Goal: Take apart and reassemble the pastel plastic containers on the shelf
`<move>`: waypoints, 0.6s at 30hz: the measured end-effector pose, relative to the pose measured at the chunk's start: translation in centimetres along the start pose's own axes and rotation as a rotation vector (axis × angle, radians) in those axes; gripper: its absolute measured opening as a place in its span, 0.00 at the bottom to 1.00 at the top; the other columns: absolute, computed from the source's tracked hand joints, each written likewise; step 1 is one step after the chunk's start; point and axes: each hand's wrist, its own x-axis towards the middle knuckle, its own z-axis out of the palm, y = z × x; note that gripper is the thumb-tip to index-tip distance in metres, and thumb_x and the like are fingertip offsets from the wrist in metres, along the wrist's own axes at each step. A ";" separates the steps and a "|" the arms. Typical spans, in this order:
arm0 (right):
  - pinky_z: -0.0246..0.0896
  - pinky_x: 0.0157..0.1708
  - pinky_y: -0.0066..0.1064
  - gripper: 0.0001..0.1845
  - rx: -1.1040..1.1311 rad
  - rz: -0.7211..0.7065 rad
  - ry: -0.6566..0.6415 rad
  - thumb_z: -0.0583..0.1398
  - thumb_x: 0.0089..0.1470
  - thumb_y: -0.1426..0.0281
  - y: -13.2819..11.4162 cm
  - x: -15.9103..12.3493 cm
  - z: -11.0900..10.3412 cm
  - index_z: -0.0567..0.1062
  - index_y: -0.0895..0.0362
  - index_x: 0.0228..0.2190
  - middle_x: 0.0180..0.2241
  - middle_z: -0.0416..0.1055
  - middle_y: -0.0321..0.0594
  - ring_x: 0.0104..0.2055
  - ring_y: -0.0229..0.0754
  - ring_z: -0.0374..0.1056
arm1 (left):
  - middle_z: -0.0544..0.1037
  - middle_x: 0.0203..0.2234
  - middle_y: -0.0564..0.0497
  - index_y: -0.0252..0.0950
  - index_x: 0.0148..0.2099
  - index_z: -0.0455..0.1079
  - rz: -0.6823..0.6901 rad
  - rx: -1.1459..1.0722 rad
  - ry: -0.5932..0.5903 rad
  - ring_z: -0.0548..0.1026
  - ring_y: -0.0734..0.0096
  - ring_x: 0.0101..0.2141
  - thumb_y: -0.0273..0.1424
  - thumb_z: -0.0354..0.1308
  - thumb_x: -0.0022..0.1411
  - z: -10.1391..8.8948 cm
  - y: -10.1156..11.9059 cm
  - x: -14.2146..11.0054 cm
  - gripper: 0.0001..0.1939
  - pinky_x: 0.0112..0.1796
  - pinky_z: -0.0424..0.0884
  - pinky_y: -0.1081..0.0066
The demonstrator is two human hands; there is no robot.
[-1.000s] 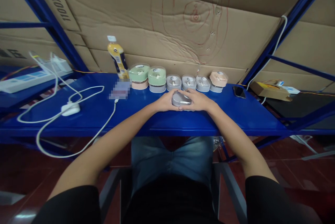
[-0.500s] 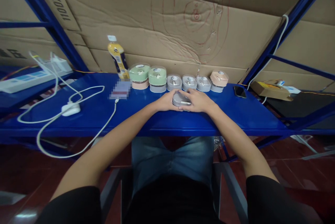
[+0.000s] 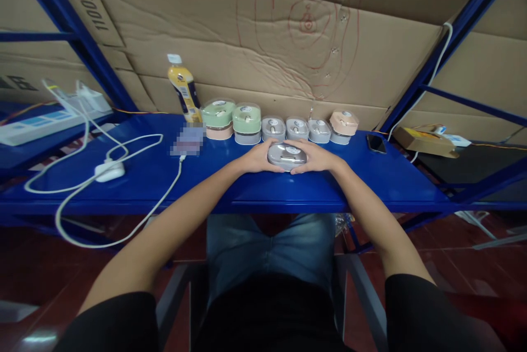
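A grey lidded box with a clear cover (image 3: 287, 157), like a small lunch box, is at the middle of the blue table (image 3: 230, 193). My left hand (image 3: 257, 157) is wrapped round its left side, thumb at the near edge. Round its right side curls my right hand (image 3: 316, 156), thumb also at the front. The far fingers of both hands are partly hidden behind the box. Just beyond stand several grey boxes of the same look, one of them a grey box (image 3: 297, 130) right behind my hands.
Green-topped boxes (image 3: 246, 119) and a peach-topped box (image 3: 343, 123) flank the grey ones. To the left are a yellow drink bottle (image 3: 185, 91), a blurred-out flat item (image 3: 188, 139) and a white charger (image 3: 109, 171) with looping cable. A phone (image 3: 376, 144) lies right, near an open carton (image 3: 426, 142).
My hands have slid from the top of the grey box to its sides, so its lid and front clasp now show. The things around have stayed put.
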 end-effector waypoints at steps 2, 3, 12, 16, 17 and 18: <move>0.67 0.66 0.59 0.62 0.034 0.015 0.009 0.77 0.48 0.42 0.4 0.0 -0.1 0.63 0.49 0.76 0.63 0.75 0.51 0.64 0.63 0.73 | 0.79 0.61 0.36 0.37 0.68 0.68 -0.007 0.009 0.002 0.78 0.37 0.60 0.51 0.82 0.45 -0.3 -0.2 0.0 0.53 0.62 0.74 0.39; 0.67 0.67 0.60 0.62 0.041 0.020 0.020 0.77 0.47 0.43 0.4 0.1 -0.1 0.65 0.50 0.75 0.63 0.75 0.51 0.64 0.63 0.73 | 0.78 0.61 0.36 0.38 0.68 0.67 -0.010 0.012 0.001 0.78 0.37 0.61 0.51 0.82 0.45 -0.4 -0.2 0.0 0.53 0.62 0.73 0.38; 0.60 0.73 0.59 0.53 0.062 0.054 0.273 0.74 0.52 0.44 -0.4 -0.7 -2.8 0.71 0.51 0.72 0.72 0.71 0.50 0.72 0.64 0.68 | 0.69 0.72 0.31 0.37 0.77 0.54 0.053 -0.049 0.236 0.72 0.42 0.69 0.49 0.70 0.63 -0.4 1.7 0.0 0.49 0.69 0.68 0.44; 0.62 0.67 0.63 0.53 -0.203 0.324 0.544 0.71 0.56 0.45 1.4 -0.6 -5.0 0.67 0.57 0.73 0.66 0.73 0.61 0.66 0.70 0.69 | 0.65 0.74 0.27 0.30 0.77 0.56 0.113 0.259 0.283 0.64 0.36 0.74 0.43 0.63 0.69 0.0 2.0 1.6 0.42 0.74 0.58 0.40; 0.62 0.65 0.64 0.53 -0.289 0.412 0.591 0.70 0.58 0.45 1.8 -0.2 -5.4 0.66 0.59 0.74 0.64 0.73 0.64 0.65 0.72 0.69 | 0.63 0.75 0.26 0.29 0.76 0.57 0.107 0.331 0.263 0.61 0.32 0.75 0.41 0.63 0.68 0.2 2.0 2.3 0.41 0.74 0.56 0.38; 0.61 0.64 0.65 0.53 -0.371 0.491 0.615 0.69 0.59 0.45 2.2 0.4 -5.7 0.66 0.60 0.73 0.62 0.72 0.66 0.64 0.73 0.68 | 0.61 0.76 0.24 0.28 0.76 0.58 0.093 0.388 0.242 0.59 0.29 0.76 0.40 0.63 0.68 0.4 1.9 2.9 0.41 0.75 0.54 0.36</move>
